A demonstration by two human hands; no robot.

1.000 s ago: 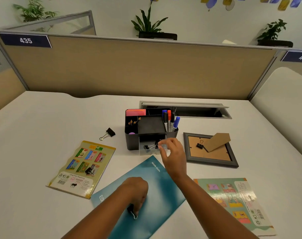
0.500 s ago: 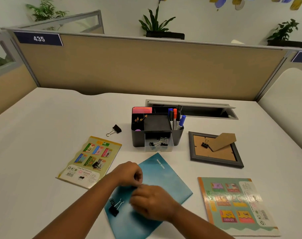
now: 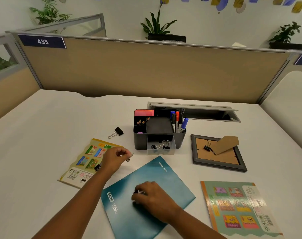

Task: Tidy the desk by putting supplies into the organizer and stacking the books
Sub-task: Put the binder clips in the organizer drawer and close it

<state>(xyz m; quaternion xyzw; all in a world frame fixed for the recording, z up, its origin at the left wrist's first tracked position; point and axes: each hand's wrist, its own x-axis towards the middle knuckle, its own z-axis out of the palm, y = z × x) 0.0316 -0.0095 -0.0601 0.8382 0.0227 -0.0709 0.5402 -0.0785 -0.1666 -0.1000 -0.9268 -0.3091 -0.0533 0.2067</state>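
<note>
My right hand (image 3: 152, 200) rests on the teal notebook (image 3: 164, 176) at the front, fingers closed on a black binder clip (image 3: 137, 192). Over the right edge of the yellow booklet (image 3: 85, 157) my left hand (image 3: 115, 159) is pinched on a small dark item that looks like a binder clip (image 3: 128, 158). Another clip (image 3: 97, 167) lies on the booklet, half hidden by my left wrist. The black organizer (image 3: 140, 142) stands behind, its clear drawer (image 3: 161, 149) open with clips inside. One loose clip (image 3: 116, 132) lies left of the organizer. A green-and-orange book (image 3: 236, 206) lies front right.
A grey picture frame (image 3: 217, 154) lies face down right of the organizer with a clip (image 3: 207, 147) on it. Markers (image 3: 178, 122) and pink notes (image 3: 144, 112) stand in the organizer. An open cable tray (image 3: 198, 112) and the tan partition (image 3: 146, 69) are behind.
My right hand came back from the organizer drawer to the teal notebook and closed on the clip there. My left hand left that clip and moved up and left over the yellow booklet.
</note>
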